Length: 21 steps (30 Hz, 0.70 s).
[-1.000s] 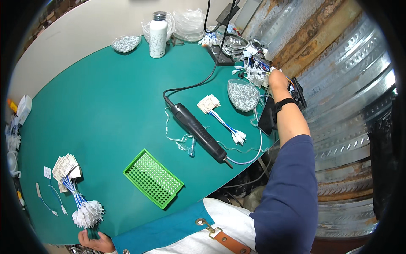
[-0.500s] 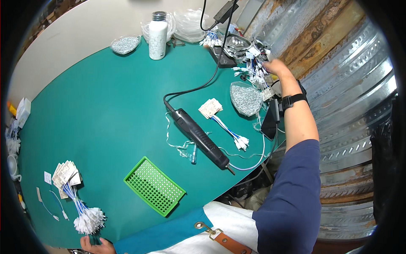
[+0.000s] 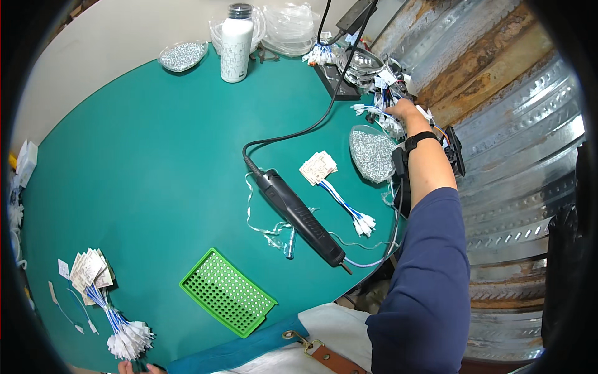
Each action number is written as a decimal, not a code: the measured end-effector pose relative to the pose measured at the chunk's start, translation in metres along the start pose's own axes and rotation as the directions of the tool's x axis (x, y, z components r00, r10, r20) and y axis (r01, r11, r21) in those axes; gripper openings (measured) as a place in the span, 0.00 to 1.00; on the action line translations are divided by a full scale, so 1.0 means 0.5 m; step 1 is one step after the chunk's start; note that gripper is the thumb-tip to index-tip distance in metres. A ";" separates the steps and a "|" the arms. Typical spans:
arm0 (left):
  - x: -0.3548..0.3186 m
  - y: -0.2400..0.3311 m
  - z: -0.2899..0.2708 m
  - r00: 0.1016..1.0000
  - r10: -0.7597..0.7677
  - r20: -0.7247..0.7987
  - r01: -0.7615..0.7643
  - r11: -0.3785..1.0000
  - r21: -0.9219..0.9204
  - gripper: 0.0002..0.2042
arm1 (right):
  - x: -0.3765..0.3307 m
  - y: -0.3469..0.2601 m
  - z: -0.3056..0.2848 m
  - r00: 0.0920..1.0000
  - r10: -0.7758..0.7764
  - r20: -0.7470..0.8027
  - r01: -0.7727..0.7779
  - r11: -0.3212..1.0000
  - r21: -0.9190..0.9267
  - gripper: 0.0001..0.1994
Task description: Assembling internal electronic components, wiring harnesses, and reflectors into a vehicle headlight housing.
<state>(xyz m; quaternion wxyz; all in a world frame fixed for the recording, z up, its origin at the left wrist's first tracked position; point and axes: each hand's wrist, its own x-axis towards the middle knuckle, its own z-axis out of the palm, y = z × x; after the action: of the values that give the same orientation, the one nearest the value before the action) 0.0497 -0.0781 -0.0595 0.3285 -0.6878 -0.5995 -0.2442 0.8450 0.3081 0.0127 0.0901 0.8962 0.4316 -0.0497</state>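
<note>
Reaching to the far right, my right hand [image 3: 402,111] is at a heap of wire leads with white connectors [image 3: 391,126]. Its fingers are partly hidden among them, so any hold is unclear. At the lower left edge only the fingertips of my left hand [image 3: 138,368] show, spread apart with nothing between them. Just beyond them lies a bundle of blue-and-white leads with white plugs [image 3: 129,338] and cream labels [image 3: 92,269]. A smaller labelled bundle [image 3: 342,198] rests right of a black electric screwdriver [image 3: 300,218]. A green perforated tray [image 3: 229,293] sits near my apron.
Trays of small silvery parts stand beside my right forearm [image 3: 372,154] and at the back [image 3: 182,57]. A white bottle [image 3: 237,47] is also at the back. A black cord [image 3: 305,131] crosses the green tabletop [image 3: 149,174]. Corrugated metal [image 3: 511,168] borders the right.
My right hand has moved slightly nearer and deeper into the leads, its forearm turning. My left hand has slipped further out past the lower edge. The whole view has shifted a little.
</note>
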 end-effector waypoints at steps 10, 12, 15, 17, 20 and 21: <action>-0.022 -0.008 -0.004 0.998 0.008 0.061 -0.007 1.000 -0.013 0.22 | 0.031 0.110 0.007 0.984 -0.013 -0.179 0.144 0.652 0.745 0.17; -0.027 -0.010 -0.007 0.997 0.012 0.072 -0.011 1.000 -0.008 0.22 | 0.007 0.122 0.006 0.990 -0.019 -0.138 0.126 0.547 0.828 0.16; -0.033 -0.012 -0.010 0.996 0.017 0.084 -0.017 1.000 -0.004 0.22 | -0.048 0.103 -0.008 0.991 -0.067 -0.114 0.131 0.393 0.910 0.16; -0.031 -0.012 -0.009 0.996 0.024 0.089 -0.024 1.000 -0.006 0.22 | -0.077 0.085 -0.013 0.968 -0.112 -0.225 0.248 0.569 0.784 0.19; -0.025 -0.014 -0.007 0.995 0.037 0.094 -0.037 0.999 -0.009 0.22 | -0.094 0.072 -0.015 0.936 -0.112 -0.335 0.327 0.629 0.705 0.20; -0.024 -0.015 -0.007 0.995 0.042 0.095 -0.041 0.999 -0.012 0.22 | -0.101 0.073 -0.017 0.905 -0.100 -0.414 0.365 0.684 0.631 0.19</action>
<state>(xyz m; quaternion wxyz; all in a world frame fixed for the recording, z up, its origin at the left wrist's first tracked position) 0.0408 -0.0880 -0.0648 0.3011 -0.7126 -0.5988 -0.2073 0.8422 0.2487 0.0337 -0.3380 0.7941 0.5015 -0.0607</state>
